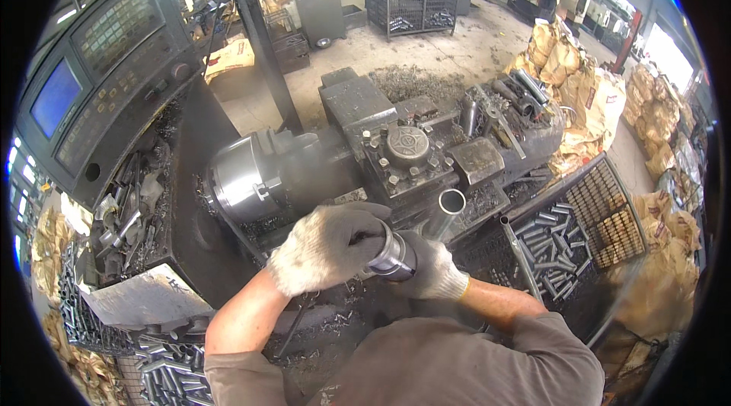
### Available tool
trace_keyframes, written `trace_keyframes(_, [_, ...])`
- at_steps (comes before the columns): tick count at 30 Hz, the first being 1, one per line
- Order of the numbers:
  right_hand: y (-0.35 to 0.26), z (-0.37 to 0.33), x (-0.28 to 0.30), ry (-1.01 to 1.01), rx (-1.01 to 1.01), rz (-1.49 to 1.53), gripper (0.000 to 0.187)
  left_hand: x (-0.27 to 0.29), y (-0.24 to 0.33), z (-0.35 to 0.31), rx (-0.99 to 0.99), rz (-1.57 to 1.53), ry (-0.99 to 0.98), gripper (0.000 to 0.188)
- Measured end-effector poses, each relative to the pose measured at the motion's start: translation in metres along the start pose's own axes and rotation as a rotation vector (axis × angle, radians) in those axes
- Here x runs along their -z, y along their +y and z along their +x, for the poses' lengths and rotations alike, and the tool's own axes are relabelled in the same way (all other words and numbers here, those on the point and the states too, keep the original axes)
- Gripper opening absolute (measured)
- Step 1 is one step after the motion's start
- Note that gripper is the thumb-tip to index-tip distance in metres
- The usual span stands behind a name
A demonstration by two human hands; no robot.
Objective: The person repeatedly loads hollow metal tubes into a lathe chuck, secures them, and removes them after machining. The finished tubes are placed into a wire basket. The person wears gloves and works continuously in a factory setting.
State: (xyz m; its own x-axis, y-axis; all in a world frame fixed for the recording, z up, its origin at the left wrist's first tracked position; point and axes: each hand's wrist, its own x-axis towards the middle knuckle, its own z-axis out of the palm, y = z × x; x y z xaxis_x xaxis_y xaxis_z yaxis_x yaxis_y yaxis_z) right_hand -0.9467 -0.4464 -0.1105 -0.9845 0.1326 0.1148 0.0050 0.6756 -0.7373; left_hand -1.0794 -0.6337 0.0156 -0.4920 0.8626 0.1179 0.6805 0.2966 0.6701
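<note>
Both my hands wear white-and-grey work gloves and meet in front of the lathe. My left hand [327, 246] is closed round the upper left side of a short, hollow metal cylinder [393, 257] with a dark, shiny surface. From the right, my right hand [435, 269] grips the same part, its fingers partly hidden behind it. Just beyond my right hand a shiny steel tube [445, 215] stands at a slant, open end up. Left of it is the bright lathe chuck [247, 180], and past my hands sits the bolted tool post [409, 145].
A control panel [95, 63] with a blue screen rises at the left. To the right, a crate [609, 200] holds many short steel tubes [552, 246]. More tubes [171, 372] lie at the lower left. Brown sacks [590, 101] and a wire bin [411, 6] stand farther off.
</note>
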Motion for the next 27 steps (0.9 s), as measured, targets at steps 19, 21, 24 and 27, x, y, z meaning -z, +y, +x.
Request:
trace_keyframes(19, [0.066,-0.009,0.011,-0.300,-0.342,0.301,0.085,0.143,-0.207,0.114,0.120,-0.743,1.318,0.020])
trace_keyframes(21, [0.065,-0.015,0.002,-0.292,-0.309,0.238,0.087,0.199,-0.222,0.131,0.202,-0.563,1.257,0.034])
trace_keyframes(24, [0.068,-0.015,-0.006,-0.305,-0.355,0.272,0.090,0.160,-0.255,0.153,0.312,0.116,0.820,0.063])
trace_keyframes(27, [0.070,-0.017,-0.004,-0.274,-0.325,0.132,0.089,0.048,-0.144,0.101,0.248,0.429,0.761,0.066])
